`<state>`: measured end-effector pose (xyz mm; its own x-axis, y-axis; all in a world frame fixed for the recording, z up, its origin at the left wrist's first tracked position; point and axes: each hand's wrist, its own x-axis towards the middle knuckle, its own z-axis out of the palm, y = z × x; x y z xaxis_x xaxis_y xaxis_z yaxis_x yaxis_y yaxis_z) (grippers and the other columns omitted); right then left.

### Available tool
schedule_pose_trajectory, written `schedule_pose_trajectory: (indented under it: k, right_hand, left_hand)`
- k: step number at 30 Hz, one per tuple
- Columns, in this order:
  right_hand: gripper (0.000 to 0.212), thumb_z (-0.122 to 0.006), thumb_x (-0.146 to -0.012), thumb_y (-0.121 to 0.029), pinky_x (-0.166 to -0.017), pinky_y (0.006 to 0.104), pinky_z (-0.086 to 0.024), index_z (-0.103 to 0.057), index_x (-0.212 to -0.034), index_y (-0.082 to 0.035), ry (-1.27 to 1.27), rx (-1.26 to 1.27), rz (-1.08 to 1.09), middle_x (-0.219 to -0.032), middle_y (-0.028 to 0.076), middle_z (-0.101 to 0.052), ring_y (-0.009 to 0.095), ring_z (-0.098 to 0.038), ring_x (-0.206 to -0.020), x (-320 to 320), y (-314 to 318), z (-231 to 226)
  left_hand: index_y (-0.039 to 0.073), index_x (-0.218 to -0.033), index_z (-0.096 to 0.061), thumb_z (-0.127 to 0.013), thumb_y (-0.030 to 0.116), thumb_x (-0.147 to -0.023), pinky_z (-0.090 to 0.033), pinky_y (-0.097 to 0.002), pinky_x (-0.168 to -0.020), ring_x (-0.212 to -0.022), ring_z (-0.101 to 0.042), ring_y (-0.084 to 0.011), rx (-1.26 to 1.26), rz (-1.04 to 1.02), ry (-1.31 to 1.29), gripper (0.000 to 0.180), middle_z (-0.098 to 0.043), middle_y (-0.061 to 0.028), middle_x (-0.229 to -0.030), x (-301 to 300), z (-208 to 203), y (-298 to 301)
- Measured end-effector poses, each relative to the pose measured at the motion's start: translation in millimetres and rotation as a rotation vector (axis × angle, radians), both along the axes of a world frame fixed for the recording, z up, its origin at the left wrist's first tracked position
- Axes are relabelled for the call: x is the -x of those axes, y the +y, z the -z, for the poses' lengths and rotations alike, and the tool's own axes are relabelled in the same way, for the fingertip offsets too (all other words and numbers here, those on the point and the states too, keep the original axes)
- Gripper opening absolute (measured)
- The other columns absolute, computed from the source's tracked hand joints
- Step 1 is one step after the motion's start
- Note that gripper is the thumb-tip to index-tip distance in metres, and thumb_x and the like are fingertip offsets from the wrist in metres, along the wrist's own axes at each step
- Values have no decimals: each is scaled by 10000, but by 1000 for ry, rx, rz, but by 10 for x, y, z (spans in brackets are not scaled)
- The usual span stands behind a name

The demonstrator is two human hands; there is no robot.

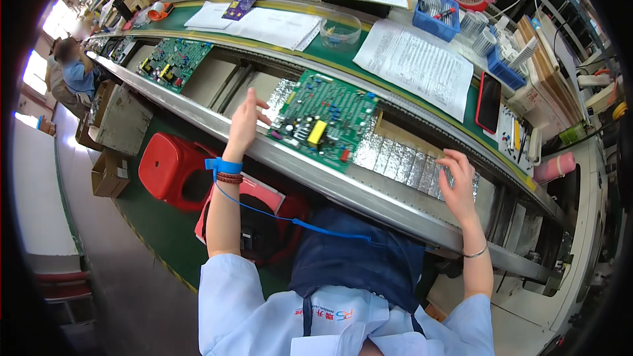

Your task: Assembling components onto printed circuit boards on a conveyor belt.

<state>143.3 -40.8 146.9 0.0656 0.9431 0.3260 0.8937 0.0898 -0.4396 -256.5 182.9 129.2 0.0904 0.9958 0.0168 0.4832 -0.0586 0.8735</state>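
Observation:
A green circuit board [330, 109] crowded with parts, one a yellow block, lies across the rails of the conveyor [389, 206] in front of me. My left hand [246, 124] is at the board's left edge, fingers apart and holding nothing; whether it touches the board I cannot tell. Off to the board's right, my right hand [457, 181] hovers by the silver foil-covered strip [402, 163], its fingers spread and nothing in them. A blue wrist strap [214, 165] with a coiled cord circles my left wrist.
More boards, one a green board [173, 62], sit farther left on the line. Behind the rails lie printed sheets [415, 66], a clear plastic bowl [340, 31], a red phone [488, 102] and a blue bin [435, 13]. A red stool [165, 168] stands at left; a co-worker [79, 69] sits beyond.

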Motion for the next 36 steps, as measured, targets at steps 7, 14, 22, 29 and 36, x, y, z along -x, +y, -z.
schedule_pose_trajectory:
  k: [7,14,22,29,36]
  right_hand:
    - [210,-609,-800,-77,-914,353,-324,-622,-1008,-93,106,-17,-142,-1180,77,-523,221,-526,-1047,409,286,-319]
    - [206,-666,-770,-112,-949,402,-305,-587,-961,-109,124,2,-334,-1229,98,-481,264,-466,-1130,851,512,-472]
    - [63,-631,-819,-92,-961,435,-305,-578,-848,-73,69,66,-423,-1192,103,-499,280,-435,-1149,1018,684,-316]
    - [94,-646,-795,-96,-946,435,-320,-578,-853,-68,-56,40,-421,-1139,89,-508,269,-446,-1121,1053,762,-204]
    - [225,-671,-775,-118,-904,425,-337,-579,-980,-98,-137,-11,-336,-1084,64,-494,245,-473,-1066,1084,707,-296]
  left_hand:
    - [13,-929,-648,-210,500,-992,-423,-302,-837,-776,-604,-185,21,236,-7,659,-667,-94,-629,-545,-50,-377]
    - [54,-966,-611,-223,416,-1009,-280,-412,-1018,-865,-607,-226,25,415,-49,532,-676,-60,-673,-818,-54,-685]
    - [70,-946,-631,-448,174,-945,-296,-405,-979,-953,-542,-229,-451,237,122,211,-639,-61,-899,-837,-180,-1114]
    - [48,-936,-626,-530,59,-846,-352,-369,-888,-967,-545,-258,-550,212,67,132,-633,-67,-931,-811,-151,-1396]
    - [36,-947,-615,-574,22,-772,-349,-385,-941,-991,-559,-261,-652,272,160,181,-648,-82,-1069,-898,22,-1609]
